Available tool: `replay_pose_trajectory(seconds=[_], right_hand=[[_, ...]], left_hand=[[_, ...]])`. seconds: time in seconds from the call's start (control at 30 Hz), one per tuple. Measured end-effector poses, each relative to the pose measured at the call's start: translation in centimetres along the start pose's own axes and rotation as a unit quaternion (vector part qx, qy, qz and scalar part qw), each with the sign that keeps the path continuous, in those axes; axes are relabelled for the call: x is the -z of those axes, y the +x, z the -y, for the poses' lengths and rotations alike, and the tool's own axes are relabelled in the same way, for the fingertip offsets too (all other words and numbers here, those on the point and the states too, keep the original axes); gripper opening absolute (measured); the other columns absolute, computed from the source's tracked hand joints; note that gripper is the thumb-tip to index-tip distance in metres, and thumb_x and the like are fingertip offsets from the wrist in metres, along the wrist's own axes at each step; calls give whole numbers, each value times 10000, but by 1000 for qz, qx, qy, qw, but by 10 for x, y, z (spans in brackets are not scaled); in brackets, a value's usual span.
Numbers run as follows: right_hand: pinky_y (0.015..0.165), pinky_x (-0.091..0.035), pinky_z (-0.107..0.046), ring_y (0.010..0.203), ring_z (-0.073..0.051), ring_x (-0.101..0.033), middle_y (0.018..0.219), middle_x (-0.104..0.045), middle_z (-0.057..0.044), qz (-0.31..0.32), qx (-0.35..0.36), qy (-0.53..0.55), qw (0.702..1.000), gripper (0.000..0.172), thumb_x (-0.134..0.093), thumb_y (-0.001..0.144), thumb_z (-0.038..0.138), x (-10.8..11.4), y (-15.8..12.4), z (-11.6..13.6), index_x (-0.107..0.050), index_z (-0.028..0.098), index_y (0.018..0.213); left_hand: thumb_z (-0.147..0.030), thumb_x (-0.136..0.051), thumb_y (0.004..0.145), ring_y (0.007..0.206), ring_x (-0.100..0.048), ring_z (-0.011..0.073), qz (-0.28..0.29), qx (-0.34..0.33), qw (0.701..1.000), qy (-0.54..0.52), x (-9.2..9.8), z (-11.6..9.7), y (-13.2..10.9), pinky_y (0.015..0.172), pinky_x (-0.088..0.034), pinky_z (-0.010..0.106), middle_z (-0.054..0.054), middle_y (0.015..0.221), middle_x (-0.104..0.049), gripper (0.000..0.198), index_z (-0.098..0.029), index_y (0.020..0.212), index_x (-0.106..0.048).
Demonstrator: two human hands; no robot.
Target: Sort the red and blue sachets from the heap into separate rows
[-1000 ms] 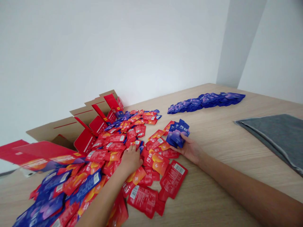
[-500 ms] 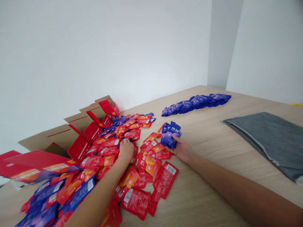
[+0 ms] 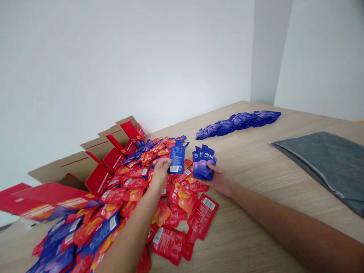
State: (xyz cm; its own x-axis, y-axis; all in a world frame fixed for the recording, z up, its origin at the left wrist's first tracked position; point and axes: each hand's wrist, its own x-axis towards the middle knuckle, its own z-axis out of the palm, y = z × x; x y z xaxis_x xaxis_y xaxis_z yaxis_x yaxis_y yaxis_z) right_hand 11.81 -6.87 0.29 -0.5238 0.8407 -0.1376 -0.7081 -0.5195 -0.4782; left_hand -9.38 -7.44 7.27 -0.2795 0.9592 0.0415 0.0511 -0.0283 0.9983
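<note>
Head view shows the left hand (image 3: 162,170) has just picked a blue pack (image 3: 177,159) up from the pile (image 3: 137,184), so one more is out, pinched above the pile, while the right hand (image 3: 223,181) grips some fanned blue packs (image 3: 202,167) by the pile's right edge.

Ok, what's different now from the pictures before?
The left hand has moved up and right from the jumbled heap of flat red and blue pouches, and now has one flat blue pouch, barcode showing, in its grip. The right hand still holds its fan of flat blue pouches; the long row of overlapping blue pouches stayed put.
</note>
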Motion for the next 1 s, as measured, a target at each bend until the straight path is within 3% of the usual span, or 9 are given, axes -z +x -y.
replay_pose_trajectory(seconds=[0.1, 0.3, 0.47, 0.63, 0.8, 1.0], right_hand=[[807, -571, -433, 898, -190, -676, 1038, -694, -55, 44, -11, -30, 999, 224, -556, 856, 231, -2, -4, -2, -571, 196, 1077], [809, -569, -415, 891, -181, -678, 1030, -696, -44, 56, -9, -63, 996, 251, -557, 864, 242, -4, -6, -6, -547, 213, 1113], [741, -584, -389, 897, -185, -669, 1070, -683, -23, 34, 1, -59, 998, 307, -605, 829, 209, -5, -5, -6, -551, 251, 1129], [882, -520, -391, 940, -187, -653, 1043, -699, -7, 9, 65, -39, 997, 283, -639, 798, 217, -2, 4, -6, -599, 257, 1075], [959, -461, -376, 955, -193, -651, 1008, -713, -10, -1, 112, -67, 991, 301, -686, 751, 257, 1, 11, -10, -623, 237, 1045], [946, -469, -369, 938, -184, -655, 991, -715, 12, -10, 124, -87, 988, 369, -729, 706, 266, -2, 7, -15, -609, 262, 1055]], left_hand=[[-298, -691, 592, 437, -426, 69, 0, 75, 993, -87, -20, 25, -10, 474, -354, 192, -73, 493, -489, 213, -173, 625, -521], [-256, -664, 643, 437, -490, 92, -23, 123, 984, -129, -45, 50, -23, 478, -388, 210, -55, 512, -554, 147, -182, 679, -542], [-270, -707, 655, 519, -563, 111, 19, 115, 973, -200, -60, 41, -36, 556, -463, 232, -24, 613, -630, 180, -159, 751, -603], [-471, -623, 772, 802, -653, 187, 94, 157, 954, -237, -64, 25, -51, 700, -529, 295, 68, 852, -700, 366, -139, 924, -655], [-294, -777, 633, 898, -640, 193, 116, 95, 968, -202, -72, 38, -53, 837, -497, 318, 53, 968, -694, 401, -169, 991, -646], [-303, -711, 681, 879, -630, 183, 69, 34, 985, -156, -83, 59, -46, 847, -483, 339, 49, 980, -681, 353, -173, 997, -624]])
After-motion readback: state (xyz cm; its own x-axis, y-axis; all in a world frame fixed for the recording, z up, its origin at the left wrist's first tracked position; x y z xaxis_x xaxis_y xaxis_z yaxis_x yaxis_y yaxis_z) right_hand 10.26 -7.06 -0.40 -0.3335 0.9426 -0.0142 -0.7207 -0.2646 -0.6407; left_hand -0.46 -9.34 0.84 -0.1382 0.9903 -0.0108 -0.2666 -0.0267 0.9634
